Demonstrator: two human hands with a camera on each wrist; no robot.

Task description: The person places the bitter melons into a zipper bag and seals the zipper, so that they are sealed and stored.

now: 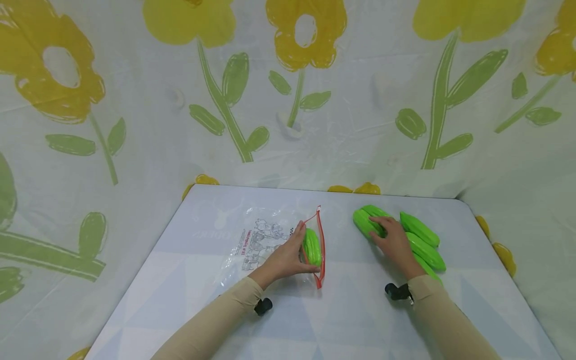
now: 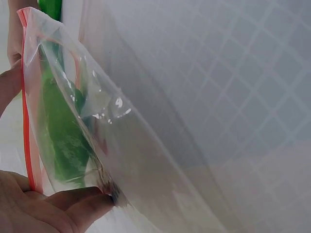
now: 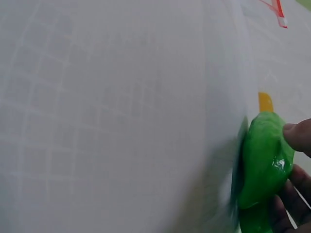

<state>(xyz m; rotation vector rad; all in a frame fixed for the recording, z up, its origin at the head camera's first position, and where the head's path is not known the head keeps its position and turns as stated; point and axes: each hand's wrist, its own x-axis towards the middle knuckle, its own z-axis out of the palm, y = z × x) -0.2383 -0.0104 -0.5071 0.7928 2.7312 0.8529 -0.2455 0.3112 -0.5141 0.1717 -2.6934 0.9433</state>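
Right hand (image 1: 396, 242) fingers around green gourd (image 1: 366, 222) (long axis toward far-left).

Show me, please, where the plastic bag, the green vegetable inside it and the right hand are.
plastic bag (image 1: 263, 240): head view, its clear printed side.
green vegetable (image 1: 312, 246): head view, its middle, inside the bag's mouth.
right hand (image 1: 395, 244): head view, its back.

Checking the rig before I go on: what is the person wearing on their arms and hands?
Both arms wear close-fitting beige sleeves down to the wrist: left sleeve, right sleeve. The left hand and right hand are bare, with no gloves or rings visible. A small black camera mount sits at each wrist: left mount, right mount. No cables show.
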